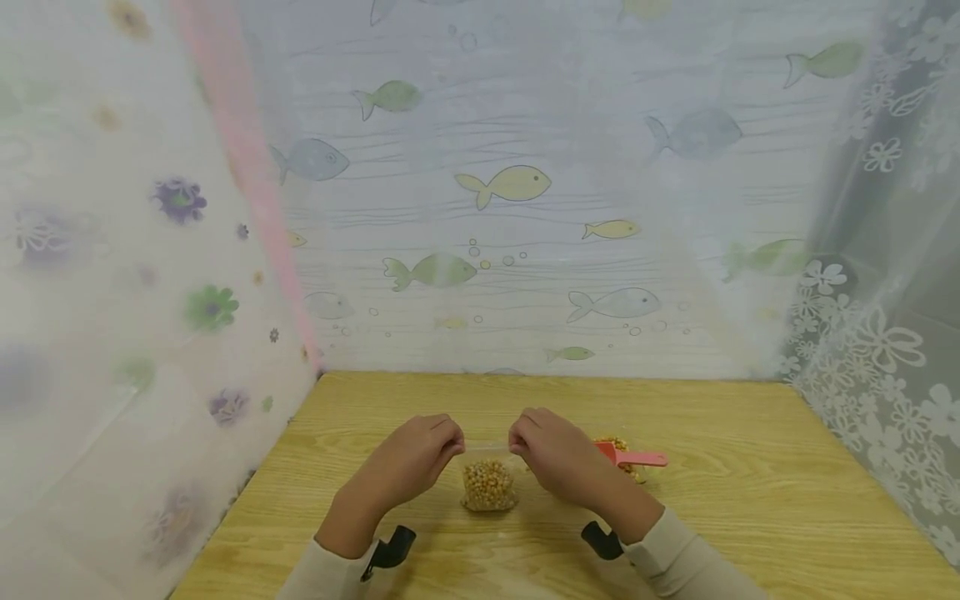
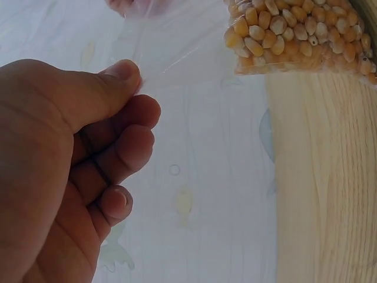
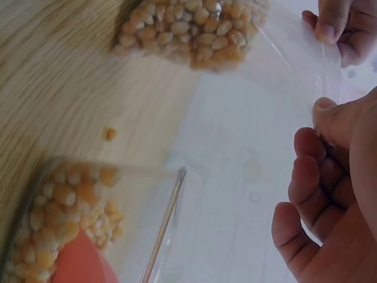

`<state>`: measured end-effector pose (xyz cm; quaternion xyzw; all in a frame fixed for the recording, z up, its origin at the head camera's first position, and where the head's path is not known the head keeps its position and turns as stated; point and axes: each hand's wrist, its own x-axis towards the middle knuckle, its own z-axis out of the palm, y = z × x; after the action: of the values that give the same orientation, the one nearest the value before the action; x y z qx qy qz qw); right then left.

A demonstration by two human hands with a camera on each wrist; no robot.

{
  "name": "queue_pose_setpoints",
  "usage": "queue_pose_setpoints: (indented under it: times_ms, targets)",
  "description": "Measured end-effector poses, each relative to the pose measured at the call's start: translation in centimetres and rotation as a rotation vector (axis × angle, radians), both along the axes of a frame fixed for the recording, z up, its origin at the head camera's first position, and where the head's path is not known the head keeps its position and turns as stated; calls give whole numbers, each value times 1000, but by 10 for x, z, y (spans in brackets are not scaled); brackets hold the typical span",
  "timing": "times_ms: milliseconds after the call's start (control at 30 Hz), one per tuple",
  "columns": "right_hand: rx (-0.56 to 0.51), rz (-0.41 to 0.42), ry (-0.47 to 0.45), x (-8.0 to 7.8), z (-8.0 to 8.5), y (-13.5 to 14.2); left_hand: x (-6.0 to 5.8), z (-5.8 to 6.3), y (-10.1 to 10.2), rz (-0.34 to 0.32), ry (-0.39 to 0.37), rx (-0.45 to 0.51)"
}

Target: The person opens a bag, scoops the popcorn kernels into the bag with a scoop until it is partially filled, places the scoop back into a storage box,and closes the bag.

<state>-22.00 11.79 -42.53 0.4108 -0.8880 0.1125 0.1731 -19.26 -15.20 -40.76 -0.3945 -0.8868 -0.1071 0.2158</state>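
A clear plastic zip bag with corn kernels in its lower part stands upright between both hands. My left hand pinches one top corner of the bag between thumb and forefinger. The opposite top corner is pinched the same way by my right hand. In the left wrist view the kernels fill the bag's bottom, and the clear film stretches up toward the left thumb. The right wrist view shows the right thumb pressing on the bag's top edge.
Behind the right hand stands a clear container of loose corn kernels with a red scoop in it. One loose kernel lies on the wooden table. Patterned curtains hang at the back and sides.
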Motion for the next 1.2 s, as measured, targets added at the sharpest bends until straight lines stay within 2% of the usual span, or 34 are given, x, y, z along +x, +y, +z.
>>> queue_pose_setpoints:
  times_ms: [467, 800, 967, 1033, 1200]
  targets:
    - [-18, 35, 11, -1, 2, 9, 1, 1, -6, 57, -21, -20]
    - [-48, 40, -4, -9, 10, 3, -7, 1, -12, 98, -15, 102]
    - [-78, 19, 6, -15, 16, -2, -15, 4, -14, 135, -6, 131]
    - [-81, 13, 14, -18, 16, -3, -19, 4, -15, 149, -19, 128]
    - [-71, -1, -43, -20, 6, -6, -23, -4, -16, 171, -134, 98]
